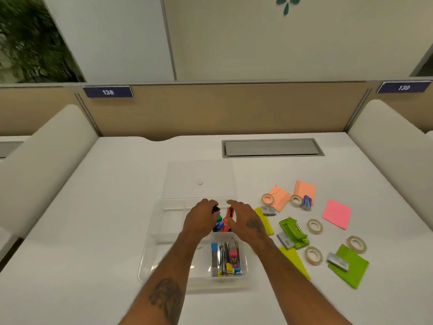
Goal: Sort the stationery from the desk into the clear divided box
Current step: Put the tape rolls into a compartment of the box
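Observation:
The clear divided box [161,233] sits at the middle of the white desk. Both of my hands hover over its far right compartment, which holds an orange stapler [230,213] and small green, blue and black pieces. My left hand [201,219] is curled, its fingertips on a small black item [215,209]. My right hand [246,219] arches beside the orange stapler with fingers apart. The near right compartment [226,259] holds several small staplers and refill boxes. The left compartments look bare.
The clear lid [199,177] lies behind the box. To the right lie several tape rolls [314,226], a green hole punch [294,232], grey staple boxes [337,261], a blue one [307,202], and pink [337,214], orange [304,190], green [351,266] and yellow [295,261] notes.

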`<state>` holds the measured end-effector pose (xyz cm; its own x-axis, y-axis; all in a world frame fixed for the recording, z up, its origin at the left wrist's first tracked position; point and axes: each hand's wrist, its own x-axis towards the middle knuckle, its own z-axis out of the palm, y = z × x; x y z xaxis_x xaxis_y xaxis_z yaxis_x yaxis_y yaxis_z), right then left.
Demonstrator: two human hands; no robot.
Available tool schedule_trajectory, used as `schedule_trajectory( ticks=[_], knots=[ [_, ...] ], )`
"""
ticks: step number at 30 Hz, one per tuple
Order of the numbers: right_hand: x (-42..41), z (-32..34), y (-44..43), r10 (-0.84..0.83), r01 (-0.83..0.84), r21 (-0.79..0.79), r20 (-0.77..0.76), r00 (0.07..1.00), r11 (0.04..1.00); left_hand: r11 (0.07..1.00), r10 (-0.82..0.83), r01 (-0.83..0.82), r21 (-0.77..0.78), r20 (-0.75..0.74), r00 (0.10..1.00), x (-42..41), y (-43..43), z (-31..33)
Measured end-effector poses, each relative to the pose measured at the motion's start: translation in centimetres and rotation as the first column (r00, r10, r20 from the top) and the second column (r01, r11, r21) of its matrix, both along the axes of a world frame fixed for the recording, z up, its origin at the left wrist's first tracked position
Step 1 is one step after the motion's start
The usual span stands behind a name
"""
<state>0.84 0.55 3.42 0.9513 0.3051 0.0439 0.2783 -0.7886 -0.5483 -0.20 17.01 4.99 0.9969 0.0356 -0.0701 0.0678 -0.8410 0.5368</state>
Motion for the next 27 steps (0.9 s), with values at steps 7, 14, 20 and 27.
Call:
schedule_trajectory(
  ticks=[7, 14, 20, 27],
  knots=[
    [0.0, 0.6, 0.2, -0.019, 0.019, 0.015, 0.029, 0.999, 1.0, 1.0, 0.005, -0.005, -0.015, -0.032, 0.999, -0.2, 0.6, -1.0],
    [-0.9, 0.1, -5.9, -0.189, 0.195, -0.083, 0.069, 0.979, 0.977, 0.997, -0.071, 0.071, 0.007, 0.057, 0.996, 0.9, -2.3, -1.7],
    [-2.1, -0.6, -14.3, -0.393, 0.393, -0.108, 0.019, 0.919, 0.913, 0.964, -0.267, 0.265, 0.031, 0.063, 0.962, 2.8, -9.5, -1.7],
    [-2.3, -1.9, -23.8, -0.58, 0.567, -0.151, -0.059, 0.813, 0.81, 0.903, -0.417, 0.416, 0.103, -0.009, 0.909, 5.3, -19.0, -2.2]
  ],
)
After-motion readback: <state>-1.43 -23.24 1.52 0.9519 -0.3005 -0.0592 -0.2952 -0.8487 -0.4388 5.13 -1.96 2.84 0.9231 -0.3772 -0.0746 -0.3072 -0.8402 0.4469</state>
